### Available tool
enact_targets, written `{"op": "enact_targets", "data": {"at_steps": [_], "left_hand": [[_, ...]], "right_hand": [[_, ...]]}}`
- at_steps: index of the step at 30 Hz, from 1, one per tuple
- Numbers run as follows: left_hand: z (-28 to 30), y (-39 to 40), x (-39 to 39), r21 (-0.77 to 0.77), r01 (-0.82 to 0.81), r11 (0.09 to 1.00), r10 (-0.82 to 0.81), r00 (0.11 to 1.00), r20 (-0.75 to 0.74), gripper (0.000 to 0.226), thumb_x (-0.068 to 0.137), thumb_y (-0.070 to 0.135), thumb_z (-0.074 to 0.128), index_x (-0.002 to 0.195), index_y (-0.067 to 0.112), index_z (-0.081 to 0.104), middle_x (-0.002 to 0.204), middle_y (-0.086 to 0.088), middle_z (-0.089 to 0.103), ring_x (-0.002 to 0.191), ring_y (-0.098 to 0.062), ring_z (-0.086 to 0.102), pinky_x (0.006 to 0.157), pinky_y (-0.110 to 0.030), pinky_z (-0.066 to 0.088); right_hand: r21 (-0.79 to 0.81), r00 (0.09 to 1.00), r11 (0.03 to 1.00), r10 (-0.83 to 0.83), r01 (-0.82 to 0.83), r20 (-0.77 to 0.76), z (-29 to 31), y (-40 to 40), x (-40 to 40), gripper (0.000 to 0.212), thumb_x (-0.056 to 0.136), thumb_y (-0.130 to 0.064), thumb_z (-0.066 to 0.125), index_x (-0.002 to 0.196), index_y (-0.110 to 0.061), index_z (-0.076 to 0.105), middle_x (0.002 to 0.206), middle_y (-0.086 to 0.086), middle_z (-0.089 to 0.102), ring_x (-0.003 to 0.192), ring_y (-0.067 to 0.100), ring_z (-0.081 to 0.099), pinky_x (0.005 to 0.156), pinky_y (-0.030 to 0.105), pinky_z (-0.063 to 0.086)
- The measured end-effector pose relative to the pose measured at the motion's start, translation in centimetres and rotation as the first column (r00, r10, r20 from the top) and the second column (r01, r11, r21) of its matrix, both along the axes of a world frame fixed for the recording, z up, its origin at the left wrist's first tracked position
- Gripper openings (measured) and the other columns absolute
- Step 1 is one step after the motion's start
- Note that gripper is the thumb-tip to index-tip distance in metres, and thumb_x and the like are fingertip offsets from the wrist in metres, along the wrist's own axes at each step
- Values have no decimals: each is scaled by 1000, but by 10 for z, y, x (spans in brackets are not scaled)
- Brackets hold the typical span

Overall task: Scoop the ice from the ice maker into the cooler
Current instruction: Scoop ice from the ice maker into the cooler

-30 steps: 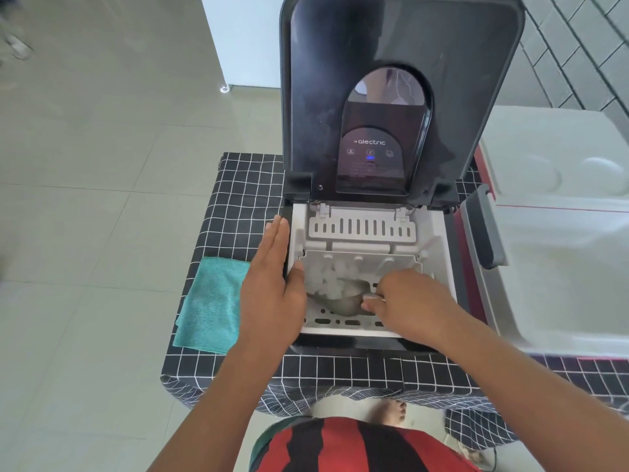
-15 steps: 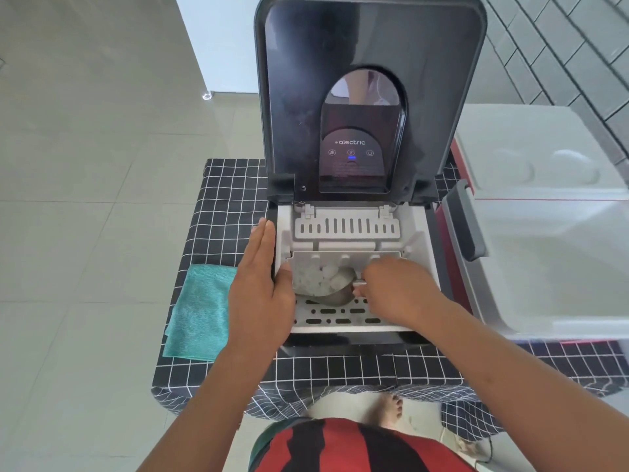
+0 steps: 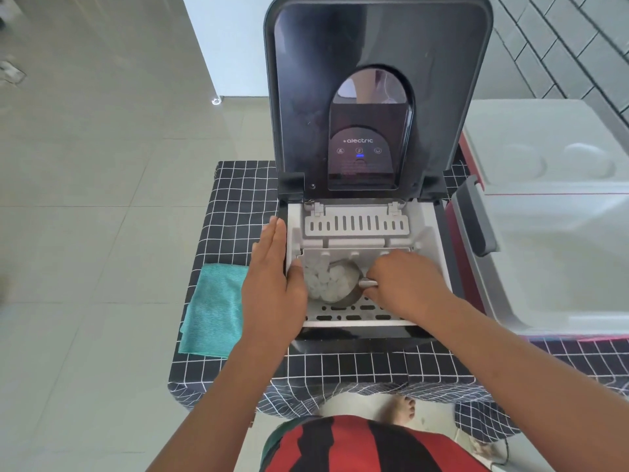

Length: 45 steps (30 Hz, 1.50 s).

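Ice maker (image 3: 360,332) on checked-cloth tabletop (image 3: 238,199), lid (image 3: 377,56) raised upright behind the basket. Ice (image 3: 321,281) heaped in left part of white slotted basket (image 3: 343,316), partly inside metal scoop (image 3: 342,282). Right hand (image 3: 405,282) inside basket, fingers clamped round scoop handle; handle mostly hidden by the hand. Left hand (image 3: 272,284) flat on maker's left edge, fingers straight and together, thumb over the basket rim. Cooler (image 3: 558,267) open just right of maker, cut off by frame edge; interior washed out, contents not discernible. Teal cloth (image 3: 212,308) folded at left on tabletop. Bare foot (image 3: 403,410) below table edge.
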State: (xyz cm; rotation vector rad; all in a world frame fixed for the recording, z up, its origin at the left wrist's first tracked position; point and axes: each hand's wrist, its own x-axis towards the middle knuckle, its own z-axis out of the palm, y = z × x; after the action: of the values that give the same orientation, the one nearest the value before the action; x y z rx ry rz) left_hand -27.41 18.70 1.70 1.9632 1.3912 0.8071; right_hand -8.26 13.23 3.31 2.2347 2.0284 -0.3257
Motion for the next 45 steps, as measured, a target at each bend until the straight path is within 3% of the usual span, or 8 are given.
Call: {"op": "enact_targets", "data": {"at_steps": [7, 12, 17, 22, 25, 35, 39, 45], "left_hand": [[0, 0, 1, 1, -5, 1000, 5, 999, -39, 62, 95, 14, 48, 153, 25, 26, 158, 18, 20, 145, 0, 16, 116, -26, 21], [-1, 0, 1, 0, -3, 1000, 3, 1000, -31, 62, 95, 13, 48, 153, 24, 27, 158, 17, 20, 145, 1, 16, 119, -33, 23], [0, 0, 1, 8, -4, 1000, 4, 1000, -29, 63, 95, 13, 49, 153, 25, 28, 158, 18, 22, 145, 3, 15, 117, -26, 21], [-1, 1, 1, 8, -1, 1000, 1, 1000, -23, 63, 94, 12, 49, 152, 24, 28, 158, 16, 23, 145, 0, 17, 116, -25, 21], [-1, 1, 1, 7, 3, 1000, -3, 1000, -26, 64, 94, 12, 49, 153, 24, 28, 158, 18, 21, 145, 1, 16, 112, -19, 19], [-3, 2, 0, 8, 16, 1000, -16, 1000, 0, 63, 93, 17, 48, 152, 25, 29, 157, 18, 22, 141, 10, 14, 101, 6, 8], [-5, 3, 0, -45, 4, 999, 0, 996, 90, 63, 89, 25, 47, 151, 26, 32, 156, 18, 28, 141, 9, 19, 104, 2, 13], [-4, 1, 0, -83, 7, 997, 4, 991, 136, 64, 88, 27, 46, 150, 28, 32, 156, 19, 29, 141, 9, 21, 108, -7, 17]], "right_hand": [[18, 995, 1000, 17, -19, 96, 2, 2, -10, 14, 87, -23, 56, 96, -21, 66, 64, -3, 41, 69, 22, 56, 59, 30, 39], [9, 985, 997, 80, -82, 151, 5, 2, -13, 27, 89, -23, 53, 113, -23, 64, 75, 2, 56, 76, 24, 61, 59, 32, 39], [-32, 969, 989, 149, -145, 197, 12, 1, -18, 12, 83, -10, 54, 74, -16, 59, 59, -1, 40, 59, 22, 46, 52, 30, 37], [-24, 966, 983, 184, -183, 181, 12, 2, -17, 12, 82, -8, 54, 81, -14, 65, 69, 4, 60, 66, 25, 61, 52, 31, 34], [-20, 977, 991, 132, -130, 169, 9, 1, -15, 15, 84, -13, 55, 70, -18, 58, 68, 3, 58, 68, 25, 60, 53, 29, 35], [-129, 1000, 992, -8, 4, -25, -1, -2, 5, 32, 87, -54, 53, 89, -25, 67, 91, 0, 63, 78, 21, 62, 66, 31, 51], [-382, 991, 924, -57, 6, -123, -6, 7, -1, 20, 92, -31, 55, 92, -12, 61, 84, 2, 58, 74, 17, 57, 64, 31, 48], [-159, 1000, 987, -7, 3, -29, -5, 3, -2, 24, 85, -21, 57, 66, -18, 41, 70, 0, 46, 63, 20, 49, 56, 29, 39]]}}
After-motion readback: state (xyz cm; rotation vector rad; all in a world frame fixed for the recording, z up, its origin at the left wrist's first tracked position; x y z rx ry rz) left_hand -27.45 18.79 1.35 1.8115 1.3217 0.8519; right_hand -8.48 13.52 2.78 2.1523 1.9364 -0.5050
